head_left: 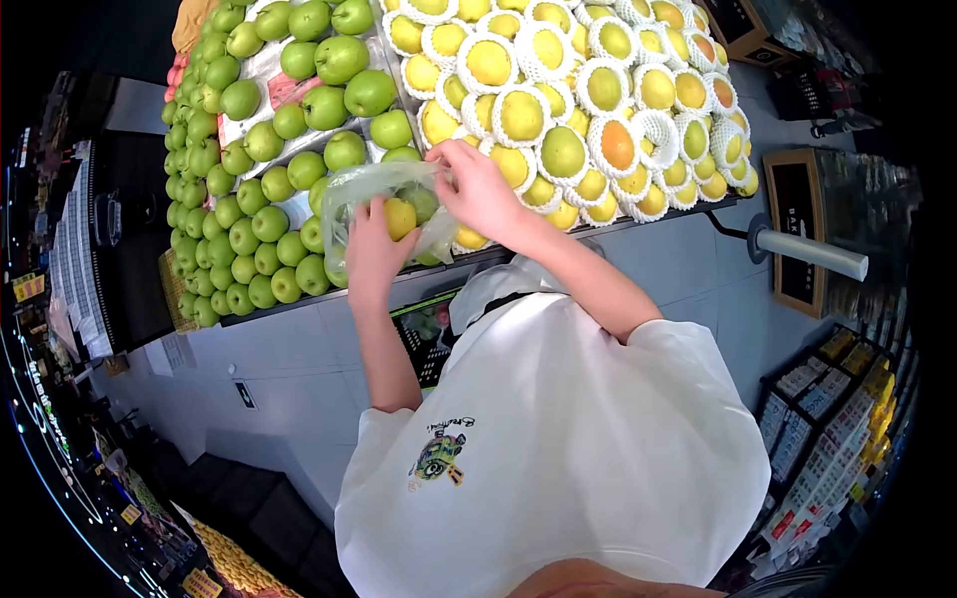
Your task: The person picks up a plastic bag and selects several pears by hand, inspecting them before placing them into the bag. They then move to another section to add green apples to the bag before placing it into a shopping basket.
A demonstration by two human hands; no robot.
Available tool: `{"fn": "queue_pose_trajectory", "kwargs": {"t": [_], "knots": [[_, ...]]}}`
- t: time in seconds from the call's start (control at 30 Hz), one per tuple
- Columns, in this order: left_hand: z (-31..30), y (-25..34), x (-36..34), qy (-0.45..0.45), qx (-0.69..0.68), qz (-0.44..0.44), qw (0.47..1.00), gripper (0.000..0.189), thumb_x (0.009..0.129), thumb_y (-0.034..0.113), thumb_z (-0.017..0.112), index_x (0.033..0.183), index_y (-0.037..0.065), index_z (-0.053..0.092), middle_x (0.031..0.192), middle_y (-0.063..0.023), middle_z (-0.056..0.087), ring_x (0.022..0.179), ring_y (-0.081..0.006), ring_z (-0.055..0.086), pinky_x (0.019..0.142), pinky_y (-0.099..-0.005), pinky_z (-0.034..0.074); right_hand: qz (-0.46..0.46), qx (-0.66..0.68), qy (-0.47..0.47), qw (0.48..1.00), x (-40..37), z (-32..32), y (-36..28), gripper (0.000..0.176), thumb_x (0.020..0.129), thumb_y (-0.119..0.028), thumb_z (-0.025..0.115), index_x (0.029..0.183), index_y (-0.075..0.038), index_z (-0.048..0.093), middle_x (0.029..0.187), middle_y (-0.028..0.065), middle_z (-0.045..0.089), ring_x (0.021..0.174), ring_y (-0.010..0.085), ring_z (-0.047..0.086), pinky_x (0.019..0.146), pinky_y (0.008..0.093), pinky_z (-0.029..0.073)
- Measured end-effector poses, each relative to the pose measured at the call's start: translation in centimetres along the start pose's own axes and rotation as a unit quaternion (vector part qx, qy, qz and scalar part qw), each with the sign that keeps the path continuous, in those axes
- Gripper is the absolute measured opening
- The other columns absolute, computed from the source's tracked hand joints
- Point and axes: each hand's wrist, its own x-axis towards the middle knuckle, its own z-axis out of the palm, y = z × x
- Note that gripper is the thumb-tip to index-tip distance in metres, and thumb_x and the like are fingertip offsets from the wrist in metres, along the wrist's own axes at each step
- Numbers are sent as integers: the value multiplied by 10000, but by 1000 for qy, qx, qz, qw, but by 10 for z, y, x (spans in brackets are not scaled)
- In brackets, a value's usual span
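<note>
A thin clear plastic bag [344, 189] rests at the front edge of the fruit display, with a yellow fruit [401, 218] and something green inside. My left hand [375, 244] reaches into the bag's mouth, its fingers against the yellow fruit. The bag's right rim is pinched in the closed fingers of my right hand [474, 186]. Green apples [269, 224] lie heaped to the left of the bag. On the right are yellow fruits in white foam nets [522, 115].
A metal arm with a pale cylinder [812, 253] sticks out right of the display. Wooden-framed signs [795, 234] stand at the right, above a shelf of packaged goods [827, 419]. Grey floor tiles [289, 399] show below the display edge.
</note>
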Motion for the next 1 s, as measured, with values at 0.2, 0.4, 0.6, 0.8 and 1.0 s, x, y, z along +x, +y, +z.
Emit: {"fn": "queue_pose_trajectory", "kwargs": {"t": [0.2,0.4,0.6,0.8,1.0], "knots": [[5,-2,-1,7,11,18,1000,703,795,308,839,1371,69,514,1312,-189,554,1164,-418,605,951,-488,527,-41,-57,-60,996,-23,-18,-13,498,876,-216,755,1323,-128,553,1146,115,602,934,292,660,788,384,552],[-1,9,-14,49,-1,31,998,670,832,313,819,1383,70,526,1338,-196,554,1238,-412,552,1018,-483,483,-52,0,-56,997,-51,-87,-3,532,884,-273,772,1350,-134,557,1095,116,610,897,301,664,770,400,551],[-36,56,-34,97,-42,8,994,478,947,252,737,1338,24,586,1249,-186,638,1134,-327,621,988,-433,495,65,26,10,998,-87,-152,35,282,888,-139,735,1148,-57,664,993,108,640,791,251,638,718,368,530],[-38,133,-37,119,-174,60,976,295,984,168,707,1219,-4,660,954,-97,723,871,-171,665,811,-317,539,30,-138,211,967,-91,-200,79,249,884,-122,735,1101,-19,668,998,133,607,904,318,611,810,394,516],[23,212,-26,27,-190,171,966,264,958,150,733,1175,10,680,909,-85,727,812,-164,675,713,-299,542,39,-245,176,953,-74,-200,86,511,882,-253,770,1282,5,584,1150,178,542,1079,353,545,931,429,498]]}}
